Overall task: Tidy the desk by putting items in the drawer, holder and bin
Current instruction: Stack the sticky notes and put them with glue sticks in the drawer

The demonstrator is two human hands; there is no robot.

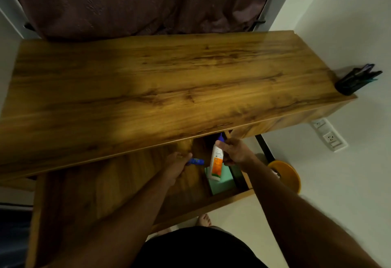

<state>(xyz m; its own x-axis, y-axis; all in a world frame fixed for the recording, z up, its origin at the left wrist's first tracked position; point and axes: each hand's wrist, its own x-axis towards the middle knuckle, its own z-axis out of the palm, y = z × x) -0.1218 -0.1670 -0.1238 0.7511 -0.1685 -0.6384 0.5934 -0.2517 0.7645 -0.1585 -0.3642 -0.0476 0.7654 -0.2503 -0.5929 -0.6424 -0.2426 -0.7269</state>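
Drawer (pixel 118 187): pulled out from under the wooden desk, its wood floor showing; both hands reach in over its right part.
Glue bottle (pixel 216 163): white with an orange label and a blue cap, held tilted above the right end of the drawer, cap toward the desk edge, base over a green item.
Right hand (pixel 234 151): fingers curled round the upper part of the glue bottle, gripping it near the neck.
Blue item (pixel 195 161): small and blue with a touch of yellow, sticking out to the right of the left hand, just beside the glue bottle; what it is cannot be told.
Left hand (pixel 176 167): fingers closed round the blue item, holding it low over the drawer floor near the desk's front edge.
Green item (pixel 220 183): flat, pale green, lying in the drawer's right end under the bottle; partly hidden.
Desk (pixel 148 90): broad wood-grain top directly above the drawer.
Holder (pixel 349 82): dark pen holder on the far right corner of the desk, against the wall, with dark pens in it.
Bin (pixel 285 173): yellow round rim on the floor to the right of the drawer, just behind the right forearm.
Wall socket (pixel 329 136): white, low on the right wall, beneath the desk's end.
Curtain (pixel 137 3): dark brownish cloth hanging behind the desk.
Person: dark clothing at the bottom edge, bare toes on the pale floor below the drawer front.
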